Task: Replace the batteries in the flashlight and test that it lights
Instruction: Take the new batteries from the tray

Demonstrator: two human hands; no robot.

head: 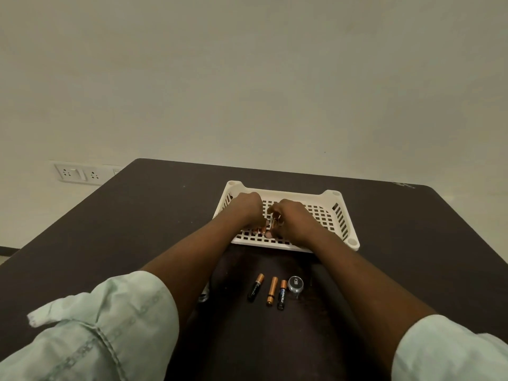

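Three small cylindrical batteries lie side by side on the dark brown surface [137,215], just in front of the white perforated plastic basket [341,215]: a black-and-copper battery [255,290] on the left, a mostly copper-coloured battery [272,291] in the middle, and a black-and-copper battery with printed lettering [282,295] on the right. Just right of them stands a round silvery cap [295,284] with a dark top. A small metallic part [204,296] shows beside the left forearm, mostly hidden, also in front of the basket. Over the basket's floor, the left hand [248,209] and right hand [295,220] meet, fingers curled; between them a small copper-toned cylinder [275,222] is pinched, seemingly by the right hand. What the left hand grips I cannot tell. Pale green sleeves [110,325] are rolled up the forearms. A white wall socket plate [78,174] sits left of the basket, beyond the surface.
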